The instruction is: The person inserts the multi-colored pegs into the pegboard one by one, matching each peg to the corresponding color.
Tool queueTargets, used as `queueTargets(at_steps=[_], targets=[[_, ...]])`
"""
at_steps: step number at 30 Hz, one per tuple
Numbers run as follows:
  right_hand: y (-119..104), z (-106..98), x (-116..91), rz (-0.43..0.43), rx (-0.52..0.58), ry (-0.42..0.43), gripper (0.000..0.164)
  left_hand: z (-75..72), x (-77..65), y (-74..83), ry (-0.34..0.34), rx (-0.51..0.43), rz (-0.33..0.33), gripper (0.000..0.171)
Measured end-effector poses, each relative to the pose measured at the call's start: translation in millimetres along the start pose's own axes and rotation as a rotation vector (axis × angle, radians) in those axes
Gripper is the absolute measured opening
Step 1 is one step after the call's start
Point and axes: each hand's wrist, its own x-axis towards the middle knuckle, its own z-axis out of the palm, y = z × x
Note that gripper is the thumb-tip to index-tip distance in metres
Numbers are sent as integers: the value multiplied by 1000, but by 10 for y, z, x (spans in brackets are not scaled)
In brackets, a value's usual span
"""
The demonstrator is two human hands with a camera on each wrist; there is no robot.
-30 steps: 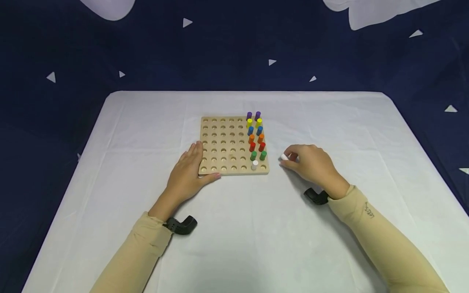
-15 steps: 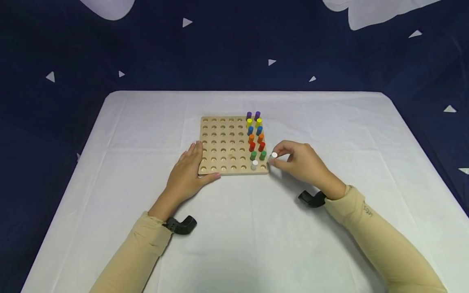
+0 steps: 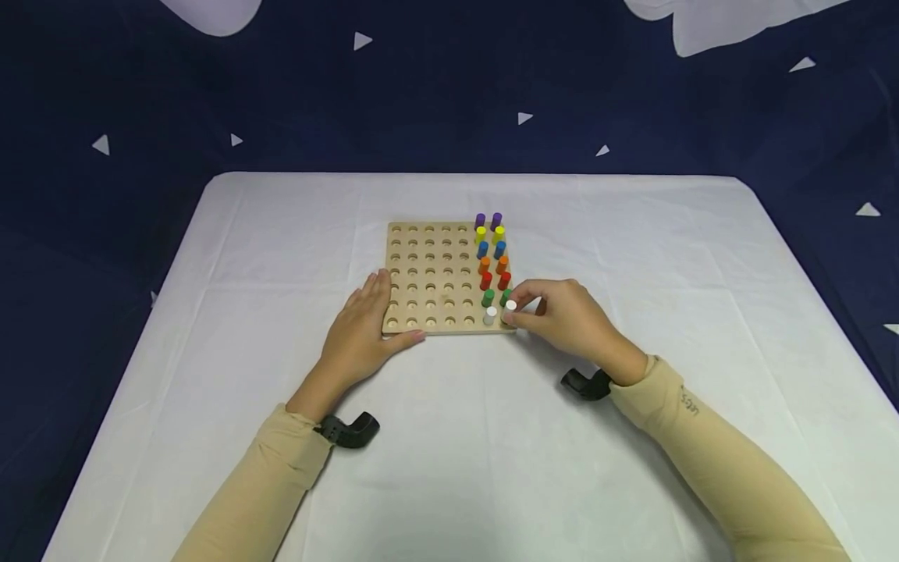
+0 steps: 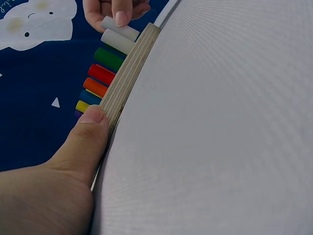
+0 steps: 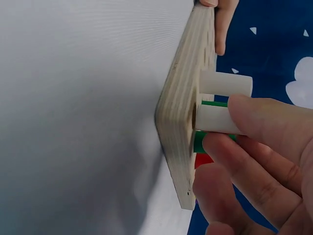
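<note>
A square wooden pegboard [image 3: 421, 264] lies on the white cloth. My left hand [image 3: 356, 328] rests against its left side, fingers straight, thumb [image 4: 80, 142] along the front edge. Between thumb and fingertips, my right hand [image 3: 572, 318] pinches a white peg [image 5: 215, 119] over the near right corner hole. The peg's lower end meets the board there; how deep it sits I cannot tell. Beside it stands another white peg [image 3: 490, 316]. Behind them, two columns of pegs run back in pairs: green [image 3: 488, 298], red [image 3: 486, 281], orange [image 3: 485, 265], blue [image 3: 482, 250], yellow [image 3: 481, 235] and purple [image 3: 480, 222].
Rows of bare holes fill the board's left and middle. White cloth [image 3: 435, 437] covers the table on all sides of the board. A dark blue curtain [image 3: 435, 101] with white shapes hangs behind. Black camera mounts [image 3: 351, 431] sit at both wrists.
My right hand has lifted the white peg, turned it upright and carried it left from the cloth to the board's near right corner. My left hand has stayed in place.
</note>
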Motion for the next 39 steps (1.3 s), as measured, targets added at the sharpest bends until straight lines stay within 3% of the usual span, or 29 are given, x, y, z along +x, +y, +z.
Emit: queueTargets(at_steps=[39], targets=[[4, 43, -1, 6, -93, -18, 13, -11, -2, 15, -8, 2, -13, 113]])
